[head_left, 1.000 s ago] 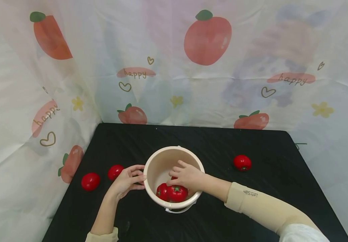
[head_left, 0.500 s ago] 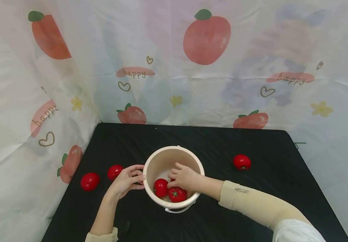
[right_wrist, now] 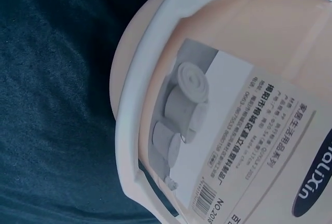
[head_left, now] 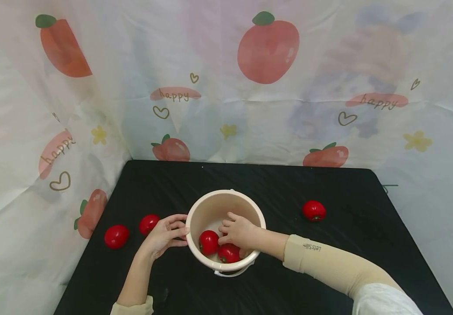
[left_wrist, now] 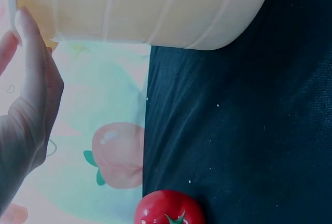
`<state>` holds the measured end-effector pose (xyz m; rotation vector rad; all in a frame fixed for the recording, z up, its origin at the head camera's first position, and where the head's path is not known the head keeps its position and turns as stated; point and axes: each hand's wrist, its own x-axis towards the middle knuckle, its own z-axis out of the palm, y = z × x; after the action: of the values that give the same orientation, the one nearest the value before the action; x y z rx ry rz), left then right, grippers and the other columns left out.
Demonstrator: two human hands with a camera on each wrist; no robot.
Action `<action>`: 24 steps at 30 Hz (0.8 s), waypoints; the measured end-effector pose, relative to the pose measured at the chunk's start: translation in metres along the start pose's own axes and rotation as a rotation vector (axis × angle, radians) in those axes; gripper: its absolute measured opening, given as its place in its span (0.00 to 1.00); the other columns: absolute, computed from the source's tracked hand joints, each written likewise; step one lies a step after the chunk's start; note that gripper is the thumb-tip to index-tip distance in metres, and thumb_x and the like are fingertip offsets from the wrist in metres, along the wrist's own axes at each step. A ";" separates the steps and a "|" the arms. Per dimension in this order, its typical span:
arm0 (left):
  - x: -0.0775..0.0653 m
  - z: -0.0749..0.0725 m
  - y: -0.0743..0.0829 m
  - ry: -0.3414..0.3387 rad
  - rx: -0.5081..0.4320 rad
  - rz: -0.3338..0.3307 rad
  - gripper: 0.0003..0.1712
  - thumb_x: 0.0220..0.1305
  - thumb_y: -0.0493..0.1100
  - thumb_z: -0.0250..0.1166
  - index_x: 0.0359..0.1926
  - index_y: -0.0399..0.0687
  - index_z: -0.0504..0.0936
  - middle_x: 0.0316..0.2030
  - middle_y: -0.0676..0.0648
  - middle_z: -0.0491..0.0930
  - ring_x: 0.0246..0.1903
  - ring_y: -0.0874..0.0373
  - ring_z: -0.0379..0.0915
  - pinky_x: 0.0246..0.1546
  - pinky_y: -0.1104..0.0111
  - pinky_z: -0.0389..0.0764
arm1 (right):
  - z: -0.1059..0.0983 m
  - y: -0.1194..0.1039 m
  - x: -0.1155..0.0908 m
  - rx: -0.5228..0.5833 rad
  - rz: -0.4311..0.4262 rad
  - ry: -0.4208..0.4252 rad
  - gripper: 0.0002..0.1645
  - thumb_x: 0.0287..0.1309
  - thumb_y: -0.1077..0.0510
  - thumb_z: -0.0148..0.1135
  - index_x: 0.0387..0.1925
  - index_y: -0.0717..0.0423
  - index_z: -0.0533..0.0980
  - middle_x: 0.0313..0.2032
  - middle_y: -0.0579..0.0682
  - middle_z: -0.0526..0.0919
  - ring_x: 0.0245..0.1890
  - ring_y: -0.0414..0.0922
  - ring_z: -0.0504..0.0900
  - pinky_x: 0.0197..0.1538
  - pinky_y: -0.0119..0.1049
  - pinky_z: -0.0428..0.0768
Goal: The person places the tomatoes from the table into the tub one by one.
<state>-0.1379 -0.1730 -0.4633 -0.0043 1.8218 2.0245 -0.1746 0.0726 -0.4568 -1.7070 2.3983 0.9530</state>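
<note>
A cream bucket [head_left: 257,205] stands on a black-covered table, two red tomatoes visible inside: one at left [head_left: 208,243], another nearer the front [head_left: 228,254]. My left hand [head_left: 165,237] touches the left rim with extended fingers; the left wrist view shows its fingertips right at the bucket's [left_wrist: 145,9] rim. Inside the bucket is my right hand [head_left: 243,233], spread over the right side above the front tomato. I cannot tell whether its fingers hold anything, as the palm side is hidden. The right wrist view shows only the bucket's label [right_wrist: 228,125] and white handle [right_wrist: 129,115].
Two more tomatoes lie left of the bucket, one beside my left hand [head_left: 148,223] and one farther left [head_left: 116,236]. Another tomato [head_left: 314,211] sits to the right. A printed cloth [head_left: 226,122] hangs behind the black table [head_left: 281,183].
My right hand has shifted slightly left inside the bucket. The two visible tomatoes have moved and turned a little, the left one farther back. My left hand stays at the rim.
</note>
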 end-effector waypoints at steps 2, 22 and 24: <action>0.000 0.001 0.000 0.001 0.000 -0.003 0.30 0.58 0.36 0.62 0.58 0.29 0.63 0.32 0.49 0.78 0.28 0.58 0.77 0.37 0.58 0.81 | -0.001 0.001 -0.001 0.023 0.001 -0.006 0.38 0.34 0.30 0.66 0.54 0.23 0.67 0.51 0.35 0.71 0.52 0.37 0.64 0.59 0.40 0.61; 0.000 0.002 0.002 0.010 0.007 -0.015 0.30 0.58 0.36 0.62 0.58 0.30 0.63 0.32 0.48 0.78 0.28 0.57 0.77 0.37 0.58 0.81 | -0.020 0.053 -0.058 0.435 0.334 0.480 0.37 0.42 0.43 0.69 0.57 0.42 0.69 0.55 0.49 0.70 0.55 0.48 0.65 0.55 0.52 0.62; 0.000 0.002 0.002 0.010 0.006 -0.016 0.30 0.58 0.36 0.62 0.59 0.30 0.63 0.32 0.48 0.78 0.28 0.57 0.77 0.37 0.58 0.81 | -0.015 0.065 -0.073 0.465 0.440 0.507 0.38 0.44 0.43 0.68 0.59 0.43 0.68 0.56 0.51 0.69 0.56 0.49 0.64 0.55 0.53 0.60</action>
<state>-0.1377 -0.1715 -0.4614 -0.0275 1.8281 2.0120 -0.1978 0.1397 -0.3879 -1.3904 3.0607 -0.0791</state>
